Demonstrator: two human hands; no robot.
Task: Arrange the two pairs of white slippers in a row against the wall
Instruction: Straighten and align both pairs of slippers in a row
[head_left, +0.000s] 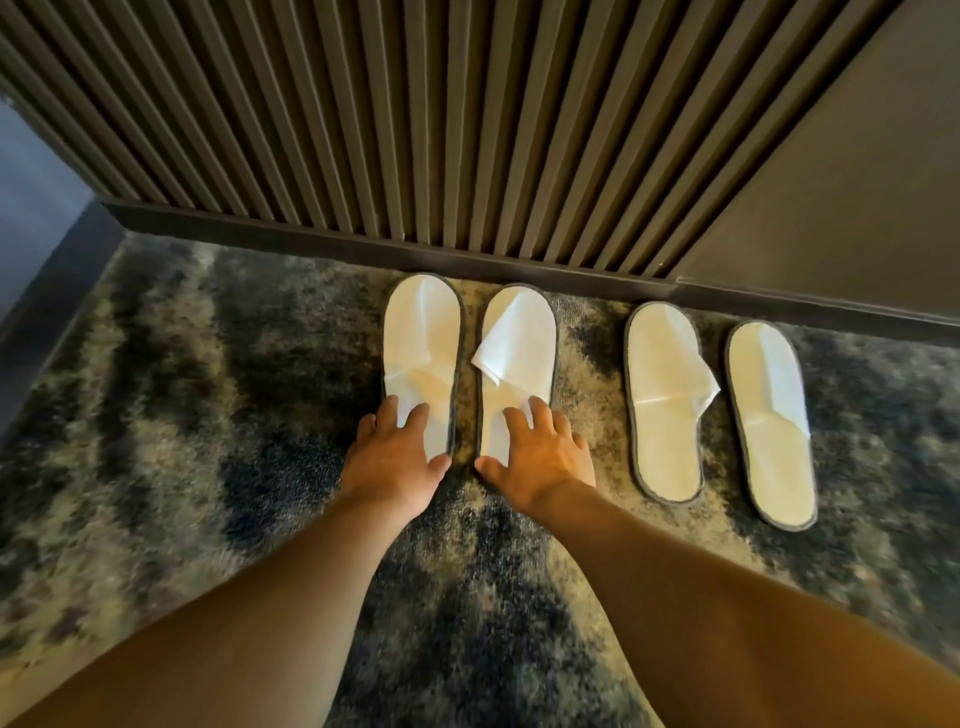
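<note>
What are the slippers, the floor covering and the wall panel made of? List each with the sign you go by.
Slippers: white, matte, thin cloth, probably terry or non-woven; the uppers lie flat and creased, with a grey bound edge around the sole.
Floor covering: pile carpet, mottled grey and cream, with a fuzzy texture.
Wall panel: ribbed vertical slats, dark brown with a satin finish; wood or laminate, I cannot tell which.

Mottled grey-and-cream carpet (208, 415) runs up to the dark skirting board (311, 228). Four flat white slippers lie on it, toes to the wall: a close left pair (422, 338) (519, 338), a gap, then a looser right pair (665, 405) (769, 421).
</note>
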